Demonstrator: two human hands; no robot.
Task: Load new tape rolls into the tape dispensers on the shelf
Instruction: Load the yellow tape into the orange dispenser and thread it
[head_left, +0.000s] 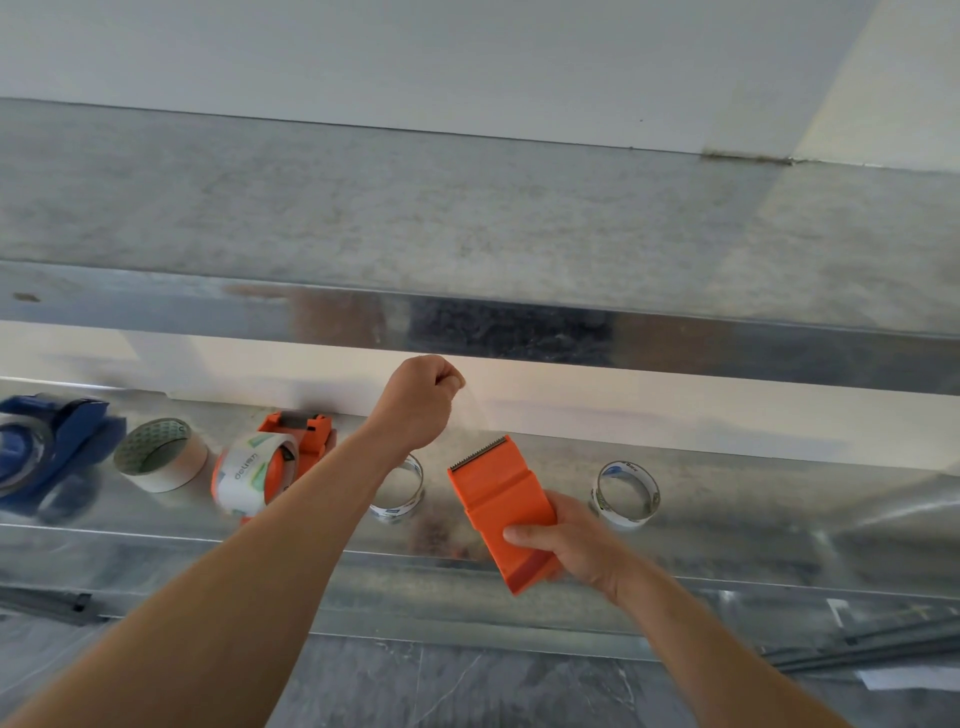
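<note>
Head view. Two bare arms reached fwd over the front edge of a metal shelf (727, 499).

(a) Right hand (576, 545): fingers curled round the rear end of the orange dispenser (501, 499), thumb laid across its top face. The dispenser was held tilted above the shelf's front edge, near mid-length, w/ its serrated cutter pointing up and away toward the back edge.

(b) Left hand (418, 402): raised above the dispenser, fingers curled in, thumb and forefinger pinching the end of a clear tape strip (475, 410). The strip ran taut from the pinch down to the cutter. It was faint and its edges were hard to trace.

(c) On the shelf, left end to right:
- a blue dispenser (52, 447) w/ a roll in it
- a beige tape roll (161, 454) standing tilted on its rim just beside the blue dispenser
- a second orange dispenser (275, 462) carrying a clear printed roll
- a left ring (410, 493), partly hidden behind the left forearm
- a right ring (626, 493), standing well apart to the right of the held dispenser

Whether the two thin printed rings were spent cores or nearly used rolls could not be told.

(d) An upper shelf (467, 208) of the same metal spanned the top of the view.
</note>
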